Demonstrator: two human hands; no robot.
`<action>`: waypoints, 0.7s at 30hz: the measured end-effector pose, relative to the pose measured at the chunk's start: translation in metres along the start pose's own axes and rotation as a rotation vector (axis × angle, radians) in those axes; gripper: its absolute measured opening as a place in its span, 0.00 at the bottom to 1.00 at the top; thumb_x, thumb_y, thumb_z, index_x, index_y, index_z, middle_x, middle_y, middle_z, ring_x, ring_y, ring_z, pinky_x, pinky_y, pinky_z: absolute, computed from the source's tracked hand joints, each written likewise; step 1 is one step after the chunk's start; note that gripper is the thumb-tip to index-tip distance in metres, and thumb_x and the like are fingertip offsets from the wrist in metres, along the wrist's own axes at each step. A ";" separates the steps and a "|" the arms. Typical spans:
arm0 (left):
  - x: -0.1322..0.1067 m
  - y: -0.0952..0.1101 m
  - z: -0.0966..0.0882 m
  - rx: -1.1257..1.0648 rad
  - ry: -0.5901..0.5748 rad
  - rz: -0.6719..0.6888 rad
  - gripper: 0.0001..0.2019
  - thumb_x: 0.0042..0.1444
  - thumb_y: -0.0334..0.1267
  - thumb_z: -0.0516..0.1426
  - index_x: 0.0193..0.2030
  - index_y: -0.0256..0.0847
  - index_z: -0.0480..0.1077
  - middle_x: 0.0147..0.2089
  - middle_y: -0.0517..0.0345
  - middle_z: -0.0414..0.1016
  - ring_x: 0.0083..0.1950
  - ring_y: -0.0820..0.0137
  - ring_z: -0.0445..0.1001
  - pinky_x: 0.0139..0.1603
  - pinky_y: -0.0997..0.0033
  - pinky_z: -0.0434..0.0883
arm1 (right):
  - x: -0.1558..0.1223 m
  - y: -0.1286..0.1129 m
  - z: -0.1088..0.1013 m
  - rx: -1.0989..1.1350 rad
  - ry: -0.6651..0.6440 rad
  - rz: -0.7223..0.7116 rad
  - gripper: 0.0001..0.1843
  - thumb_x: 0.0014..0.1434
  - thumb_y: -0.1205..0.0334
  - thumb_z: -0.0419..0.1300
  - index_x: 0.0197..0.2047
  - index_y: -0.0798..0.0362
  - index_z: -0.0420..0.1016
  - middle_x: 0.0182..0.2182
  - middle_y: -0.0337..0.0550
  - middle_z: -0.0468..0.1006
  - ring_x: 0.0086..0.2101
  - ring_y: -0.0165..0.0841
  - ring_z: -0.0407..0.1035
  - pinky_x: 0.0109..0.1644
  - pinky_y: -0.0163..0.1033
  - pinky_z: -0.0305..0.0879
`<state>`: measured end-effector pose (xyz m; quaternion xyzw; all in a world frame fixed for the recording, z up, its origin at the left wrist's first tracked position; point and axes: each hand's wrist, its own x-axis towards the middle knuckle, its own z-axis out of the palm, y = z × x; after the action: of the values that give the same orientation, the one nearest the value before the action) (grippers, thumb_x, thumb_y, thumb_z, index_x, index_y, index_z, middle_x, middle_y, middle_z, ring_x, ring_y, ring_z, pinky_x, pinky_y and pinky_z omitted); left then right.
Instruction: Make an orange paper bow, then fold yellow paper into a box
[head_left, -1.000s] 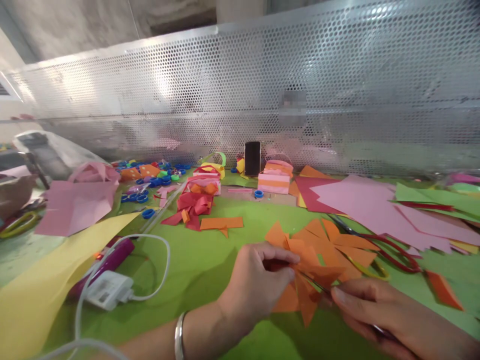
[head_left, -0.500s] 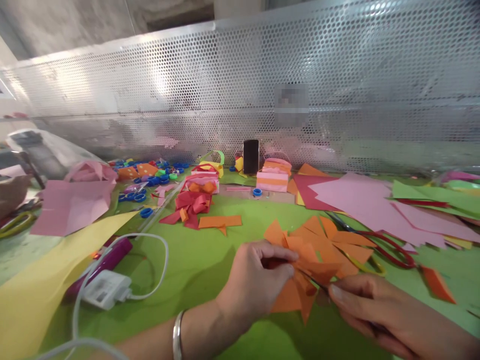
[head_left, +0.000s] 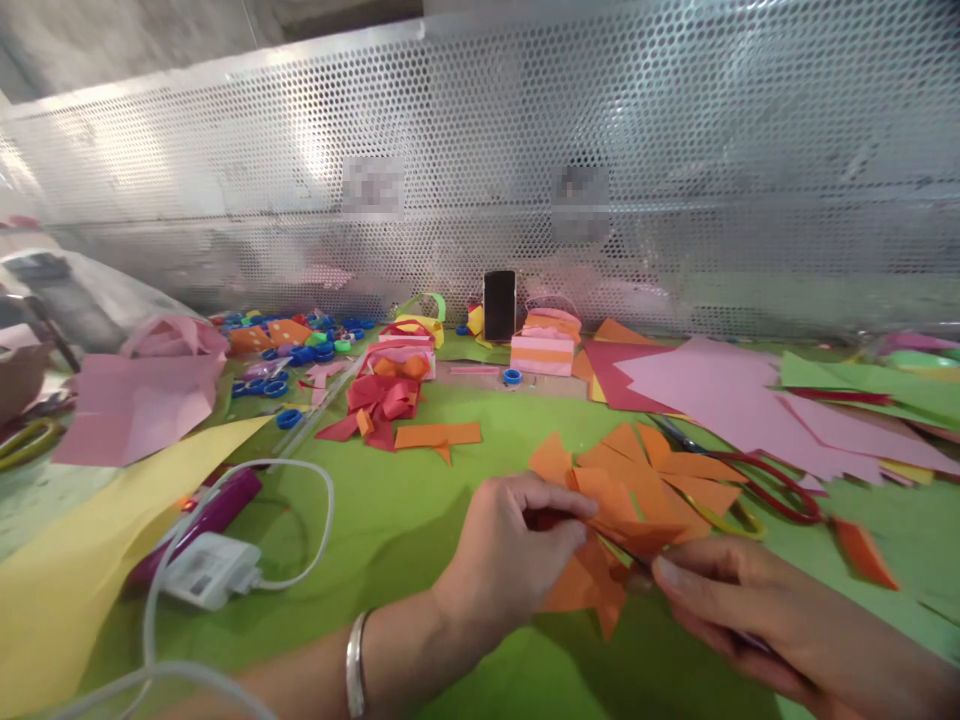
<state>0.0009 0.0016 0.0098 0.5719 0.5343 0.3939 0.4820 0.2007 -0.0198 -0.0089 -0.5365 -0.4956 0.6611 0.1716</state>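
On the green table (head_left: pixel 510 440), near side, as seen from where I stand: folded orange paper (head_left: pixel 637 533), one item, between the two hands, over other orange pieces (head_left: pixel 615 452) cut to points; whether they join it, I cannot tell. Left hand (head_left: pixel 506 555): thumb and forefinger pinched on the paper near its left end. Right hand (head_left: pixel 739 605): fingers closed round a thin dark tool (head_left: pixel 631 554), its shaft up against the paper; most of it hidden, kind uncertain. Handling, by my judgement: very light, thin, a little stiff along the folds, limp at the loose points; dry, so hardly slippery; easily creased or torn where narrow. Best hold: a flat two-finger pinch, where the left hand has it, clear of the tool. Also listed: red-handled scissors (head_left: pixel 781 492), beyond the right hand; one orange strip (head_left: pixel 439 434), farther left; one dark phone (head_left: pixel 499 305), upright at the back.
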 end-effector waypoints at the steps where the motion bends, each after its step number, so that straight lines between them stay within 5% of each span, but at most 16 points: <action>1: 0.000 0.000 0.000 0.008 -0.002 0.007 0.12 0.45 0.20 0.60 0.31 0.39 0.82 0.32 0.58 0.83 0.33 0.71 0.78 0.35 0.77 0.73 | 0.000 0.000 0.000 -0.009 -0.005 -0.002 0.34 0.45 0.26 0.59 0.20 0.51 0.59 0.18 0.29 0.54 0.19 0.25 0.40 0.20 0.35 0.36; 21: -0.003 -0.004 0.003 0.043 0.013 0.022 0.14 0.43 0.20 0.59 0.29 0.42 0.82 0.30 0.59 0.80 0.31 0.72 0.76 0.34 0.76 0.72 | 0.005 0.010 0.000 -0.006 0.085 0.023 0.33 0.43 0.28 0.62 0.19 0.51 0.61 0.17 0.31 0.58 0.17 0.23 0.45 0.19 0.32 0.42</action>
<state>0.0028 -0.0014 0.0057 0.5856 0.5393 0.3912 0.4617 0.2021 -0.0199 -0.0197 -0.5705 -0.4835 0.6381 0.1832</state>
